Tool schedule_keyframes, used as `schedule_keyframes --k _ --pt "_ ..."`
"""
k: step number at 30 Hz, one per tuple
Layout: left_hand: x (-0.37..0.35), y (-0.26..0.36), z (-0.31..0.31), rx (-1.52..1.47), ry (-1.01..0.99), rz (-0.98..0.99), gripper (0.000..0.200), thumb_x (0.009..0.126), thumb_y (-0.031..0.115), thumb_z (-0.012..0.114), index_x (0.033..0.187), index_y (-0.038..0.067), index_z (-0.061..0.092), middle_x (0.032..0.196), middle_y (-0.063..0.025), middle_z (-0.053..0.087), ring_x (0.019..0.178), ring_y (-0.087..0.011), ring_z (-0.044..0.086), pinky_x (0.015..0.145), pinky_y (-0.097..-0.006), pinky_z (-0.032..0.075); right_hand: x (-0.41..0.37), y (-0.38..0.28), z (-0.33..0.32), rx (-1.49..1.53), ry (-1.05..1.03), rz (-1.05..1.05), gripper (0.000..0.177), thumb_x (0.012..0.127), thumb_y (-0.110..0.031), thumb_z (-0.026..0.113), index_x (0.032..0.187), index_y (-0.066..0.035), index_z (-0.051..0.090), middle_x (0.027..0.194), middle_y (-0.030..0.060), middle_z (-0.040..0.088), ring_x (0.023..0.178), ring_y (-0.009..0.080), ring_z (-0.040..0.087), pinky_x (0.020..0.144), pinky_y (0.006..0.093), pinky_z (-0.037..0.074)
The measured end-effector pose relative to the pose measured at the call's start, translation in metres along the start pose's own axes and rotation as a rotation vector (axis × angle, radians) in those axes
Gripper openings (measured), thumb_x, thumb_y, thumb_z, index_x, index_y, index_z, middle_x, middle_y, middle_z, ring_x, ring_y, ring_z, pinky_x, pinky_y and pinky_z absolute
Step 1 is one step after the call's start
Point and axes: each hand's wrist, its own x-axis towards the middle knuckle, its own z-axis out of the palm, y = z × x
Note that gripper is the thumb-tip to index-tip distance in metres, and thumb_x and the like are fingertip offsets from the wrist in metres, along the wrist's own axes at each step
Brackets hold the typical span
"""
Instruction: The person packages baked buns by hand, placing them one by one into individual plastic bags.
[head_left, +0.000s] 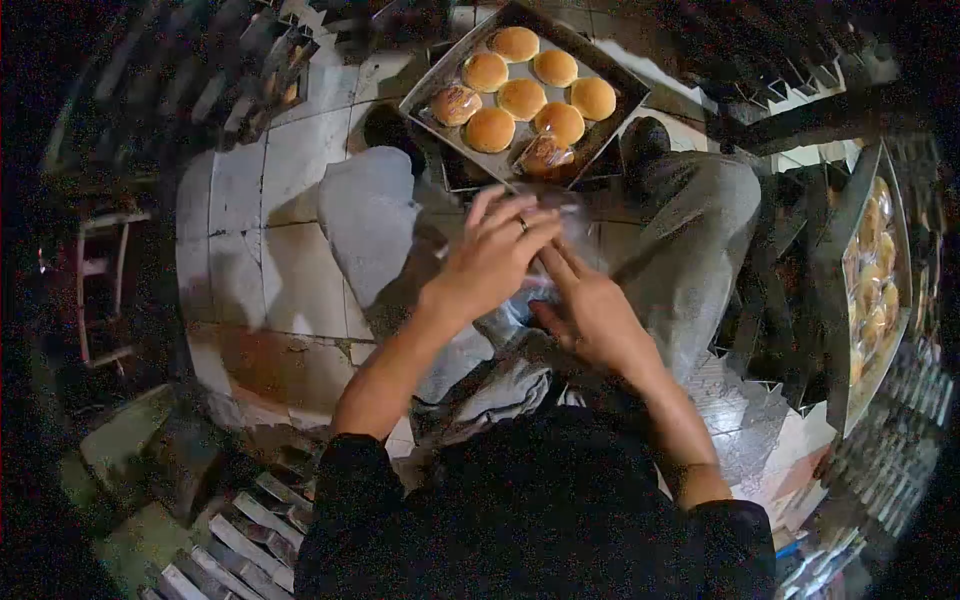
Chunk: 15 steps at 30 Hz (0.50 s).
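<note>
Two hands meet mid-frame: left hand (495,255) and right hand (592,318) both pinch a plastic bag (522,302); the bun tray (452,72) lies directly above, nearer the left.

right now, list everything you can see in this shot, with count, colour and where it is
baking tray: 1, dark metal, on the floor between the feet
bare buns: 7, golden brown, on that tray
wrapped buns: 2, brown under clear film, at the tray's left corner and near edge
second tray: 1, dark, far right, holds golden buns, number unclear
floor tiles: many, whitish, under everything
clear plastic bag: 1, see-through, between the hands
trousers: 1 pair, grey, knees apart
shoes: 2, dark, beside the tray
ring: 1, silvery, on the left hand
left hand: 1, over the bag
right hand: 1, on the bag, grip unclear
</note>
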Motion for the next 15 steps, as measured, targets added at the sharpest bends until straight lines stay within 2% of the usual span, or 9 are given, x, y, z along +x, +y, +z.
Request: schedule_keyframes --k 2,5,6,7,9,11,13,14,15 --pt "0.007 -0.005 -0.010 0.033 0.031 0.012 0.050 0.080 0.018 0.073 0.129 0.017 0.065 0.154 -0.0151 0.045 0.147 -0.0342 0.032 0.117 -0.0581 0.021 0.019 0.005 0.002 0.005 -0.030 0.015 0.078 0.073 -0.009 0.076 0.144 0.001 0.043 0.157 0.0288 0.029 0.148 0.0490 0.020 0.122 0.0554 0.019" --pt "0.019 0.005 -0.051 -0.167 0.064 0.022 0.055 0.080 0.024 0.076 0.133 0.018 0.063 0.159 -0.0191 0.035 0.150 -0.0346 0.026 0.119 -0.0573 0.019 0.049 0.011 0.003 -0.064 -0.011 -0.024 0.095 0.067 -0.008 0.079 0.150 0.001 0.034 0.163 0.0285 0.011 0.151 0.0486 0.009 0.123 0.0562 0.016" --pt "0.023 -0.001 -0.052 -0.279 0.240 -0.031 0.049 0.093 0.026 0.067 0.140 0.014 0.056 0.160 -0.0191 0.031 0.150 -0.0322 0.027 0.121 -0.0502 0.019 0.062 0.008 0.001 -0.059 0.098 -0.060 0.103 0.065 -0.007 0.078 0.153 0.001 0.026 0.164 0.0292 0.004 0.151 0.0479 0.005 0.123 0.0551 0.014" --pt "0.029 -0.006 -0.047 -0.273 0.266 -0.036 0.049 0.093 0.026 0.067 0.140 0.014 0.056 0.160 -0.0191 0.031 0.150 -0.0322 0.027 0.121 -0.0502 0.019 0.078 0.003 -0.001 -0.055 0.209 -0.100 0.111 0.063 -0.006 0.078 0.156 0.001 0.018 0.164 0.0299 -0.002 0.152 0.0473 0.001 0.123 0.0540 0.012" --pt "0.041 -0.023 -0.026 -1.301 0.489 -0.421 0.046 0.103 0.028 0.056 0.141 0.004 0.049 0.158 -0.0189 0.032 0.148 -0.0267 0.028 0.120 -0.0419 0.022 0.096 -0.021 0.017 0.243 0.159 -0.093 0.118 0.063 -0.006 0.074 0.157 0.004 0.003 0.163 0.0321 -0.006 0.152 0.0473 -0.003 0.124 0.0513 0.009" --pt "0.032 -0.051 -0.022 -1.640 0.403 -0.480 0.050 0.108 0.035 0.046 0.143 -0.001 0.039 0.151 -0.0166 0.041 0.140 -0.0236 0.038 0.117 -0.0372 0.029 0.116 -0.046 0.029 0.274 0.159 -0.028 0.108 0.068 -0.002 0.071 0.157 0.004 0.010 0.163 0.0304 0.012 0.152 0.0443 0.014 0.123 0.0439 0.016" --pt "0.022 -0.073 -0.039 -1.241 0.808 -0.657 0.047 0.108 0.037 0.044 0.141 0.003 0.042 0.139 -0.0136 0.052 0.124 -0.0222 0.050 0.107 -0.0363 0.039 0.123 -0.059 0.028 0.373 0.071 -0.035 0.079 0.074 0.000 0.065 0.148 0.004 0.037 0.149 0.0286 0.042 0.142 0.0422 0.039 0.116 0.0427 0.033" --pt "0.019 -0.085 -0.042 -1.069 1.007 -0.782 0.045 0.108 0.038 0.043 0.140 0.006 0.045 0.132 -0.0120 0.058 0.113 -0.0215 0.056 0.100 -0.0354 0.044 0.134 -0.051 0.034 0.366 0.033 -0.051 0.079 0.074 0.000 0.065 0.148 0.004 0.037 0.149 0.0286 0.042 0.142 0.0422 0.039 0.116 0.0427 0.033" --pt "0.017 -0.100 -0.041 -0.999 1.258 -0.938 0.043 0.108 0.038 0.042 0.139 0.009 0.050 0.124 -0.0103 0.064 0.098 -0.0210 0.062 0.089 -0.0337 0.051 0.144 -0.035 0.044 0.309 0.030 -0.004 0.063 0.079 0.002 0.061 0.141 0.004 0.046 0.134 0.0270 0.054 0.126 0.0374 0.052 0.107 0.0400 0.040"
